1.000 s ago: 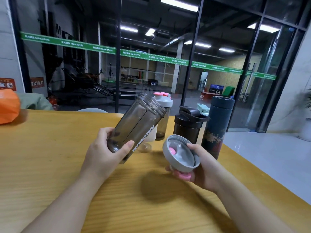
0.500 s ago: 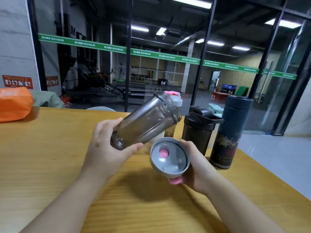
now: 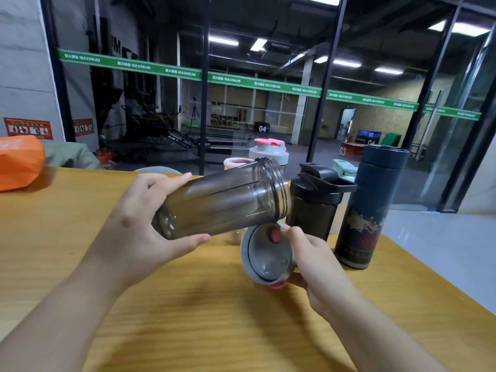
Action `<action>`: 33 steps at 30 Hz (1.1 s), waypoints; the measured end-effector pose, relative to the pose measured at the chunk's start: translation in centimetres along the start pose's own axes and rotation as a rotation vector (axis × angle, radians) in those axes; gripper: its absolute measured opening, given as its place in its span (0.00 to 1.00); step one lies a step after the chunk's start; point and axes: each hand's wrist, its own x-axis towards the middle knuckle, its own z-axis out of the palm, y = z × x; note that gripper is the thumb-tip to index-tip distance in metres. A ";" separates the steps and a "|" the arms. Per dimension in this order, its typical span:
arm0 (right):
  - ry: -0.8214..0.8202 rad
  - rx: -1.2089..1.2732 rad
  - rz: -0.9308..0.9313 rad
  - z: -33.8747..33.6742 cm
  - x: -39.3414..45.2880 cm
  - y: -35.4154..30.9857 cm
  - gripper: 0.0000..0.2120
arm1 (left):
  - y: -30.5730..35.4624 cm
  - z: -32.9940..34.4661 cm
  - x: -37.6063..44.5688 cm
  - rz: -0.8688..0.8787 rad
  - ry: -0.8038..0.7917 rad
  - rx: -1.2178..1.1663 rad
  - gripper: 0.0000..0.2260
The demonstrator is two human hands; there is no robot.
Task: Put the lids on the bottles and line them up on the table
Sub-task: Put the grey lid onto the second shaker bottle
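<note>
While held, bottle (image 3: 222, 202) above lid (image 3: 264, 255)

The open bottle (image 3: 222, 202) is held tilted above the table (image 3: 188, 318), the lid (image 3: 265, 256) just below its mouth; three capped bottles (image 3: 316, 205) are ranged behind, toward the right edge.

Smoky-grey bottle (image 3: 222, 202), grey-and-pink lid (image 3: 264, 260)

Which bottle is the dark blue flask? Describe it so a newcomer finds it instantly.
Look at the wooden table, along its right edge. The dark blue flask stands upright at the right end of the bottles, beside the black shaker. It alone is opaque, with a red-and-white picture on its lower body.
</note>
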 end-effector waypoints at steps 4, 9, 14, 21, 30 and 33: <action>-0.016 0.030 -0.023 0.0 0.5 0.5 0.17 | 0.1 -0.6 0.1 -0.003 -0.047 -0.004 0.35; -0.038 0.054 -0.064 -0.3 0.6 0.6 0.20 | -0.5 -1.1 0.1 -0.033 -0.066 -0.005 0.34; -0.025 0.091 -0.178 -0.4 0.8 0.5 0.18 | -1.1 -1.2 -0.1 -0.109 -0.138 -0.039 0.31; 0.044 0.127 -0.370 -0.2 0.4 0.7 0.24 | -1.1 -1.5 0.2 -0.160 -0.235 -0.095 0.34; 0.063 0.035 -0.606 -0.4 -0.4 0.4 0.26 | -0.9 -1.2 0.3 -0.331 -0.338 -0.257 0.35; 0.046 0.005 -0.667 -0.4 -0.4 0.4 0.26 | -0.9 -1.3 0.2 -0.419 -0.392 -0.341 0.39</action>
